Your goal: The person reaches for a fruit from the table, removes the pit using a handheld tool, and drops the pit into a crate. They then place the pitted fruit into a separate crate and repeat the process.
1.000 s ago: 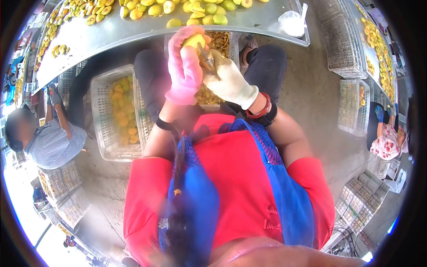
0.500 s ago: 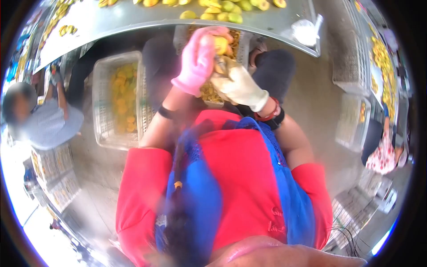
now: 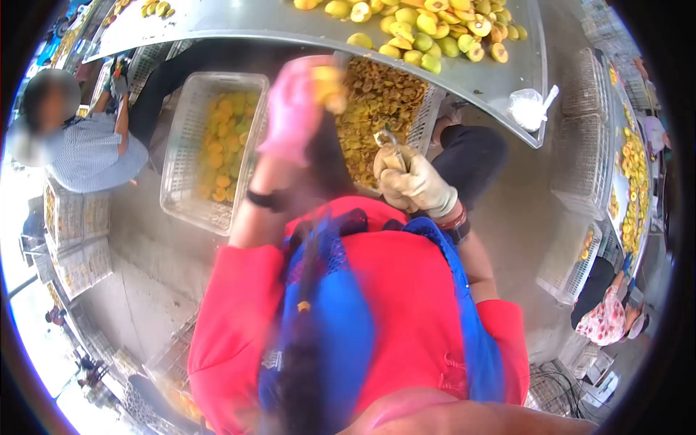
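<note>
My left hand (image 3: pixel 291 109), in a pink glove, is closed on a yellow-orange fruit half (image 3: pixel 328 88), perhaps a peach; both are blurred by motion. In a cream glove, my right hand (image 3: pixel 417 185) grips a small metal tool (image 3: pixel 388 141) with a curved tip, whose exact kind I cannot make out. Between my knees stands a crate (image 3: pixel 433 119) holding brown and yellow scraps, below and between both hands. To the left, a white plastic crate (image 3: pixel 176 145) contains orange-yellow fruit halves (image 3: pixel 225 145).
A metal table (image 3: pixel 254 24) crosses the top, bearing a pile of halved fruit (image 3: pixel 435 29). A clear plastic bag (image 3: pixel 523 109) lies at its right corner. Co-workers sit at the left (image 3: pixel 98 152) and right (image 3: pixel 605 319). Stacked crates (image 3: pixel 580 159) stand at the right.
My hands have moved apart. The left hand has shifted left with the fruit half, and the right has drawn down and towards me with the tool. The head view has shifted too.
</note>
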Demonstrator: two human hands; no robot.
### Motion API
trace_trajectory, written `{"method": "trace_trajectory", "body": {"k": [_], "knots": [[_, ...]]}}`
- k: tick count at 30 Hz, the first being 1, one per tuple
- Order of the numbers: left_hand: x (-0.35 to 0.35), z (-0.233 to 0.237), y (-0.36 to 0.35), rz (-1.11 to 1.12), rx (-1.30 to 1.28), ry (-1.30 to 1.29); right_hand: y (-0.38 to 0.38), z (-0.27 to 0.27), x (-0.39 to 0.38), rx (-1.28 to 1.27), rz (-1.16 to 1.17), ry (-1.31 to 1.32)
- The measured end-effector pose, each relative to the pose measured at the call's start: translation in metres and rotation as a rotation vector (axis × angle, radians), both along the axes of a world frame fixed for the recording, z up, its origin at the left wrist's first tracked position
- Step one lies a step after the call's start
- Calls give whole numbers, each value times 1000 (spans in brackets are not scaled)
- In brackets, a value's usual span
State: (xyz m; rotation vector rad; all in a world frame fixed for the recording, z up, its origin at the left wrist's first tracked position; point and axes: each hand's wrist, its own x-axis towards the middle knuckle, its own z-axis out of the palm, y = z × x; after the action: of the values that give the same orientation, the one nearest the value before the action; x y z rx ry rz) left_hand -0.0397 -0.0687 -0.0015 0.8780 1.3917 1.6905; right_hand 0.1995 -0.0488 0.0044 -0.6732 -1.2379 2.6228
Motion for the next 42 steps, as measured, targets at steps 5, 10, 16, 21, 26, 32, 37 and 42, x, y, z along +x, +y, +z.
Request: {"method": "trace_trajectory", "body": {"k": [5, 10, 16, 21, 26, 32, 37, 42], "knots": [[-110, -8, -48, 362, -957, 1170, 8, -47, 4, 534, -97, -439], [-107, -18, -13, 328, -542, 1289, 11, -85, 4, 845, -109, -595], [-55, -36, 82, 304, -245, 1352, 13, -77, 5, 1046, -235, -485], [-20, -63, 103, 404, 4, 1212, 13, -74, 11, 768, -242, -623], [12, -92, 95, 294, 125, 895, 16, -79, 19, 717, -288, -632], [69, -92, 127, 123, 127, 646, 19, -63, 14, 698, -364, -628], [20, -60, 201, -118, -706, 1290, 24, -79, 27, 899, -365, -621], [-16, -62, 233, -501, -1014, 1173, 29, -96, 22, 995, -385, -583]]}}
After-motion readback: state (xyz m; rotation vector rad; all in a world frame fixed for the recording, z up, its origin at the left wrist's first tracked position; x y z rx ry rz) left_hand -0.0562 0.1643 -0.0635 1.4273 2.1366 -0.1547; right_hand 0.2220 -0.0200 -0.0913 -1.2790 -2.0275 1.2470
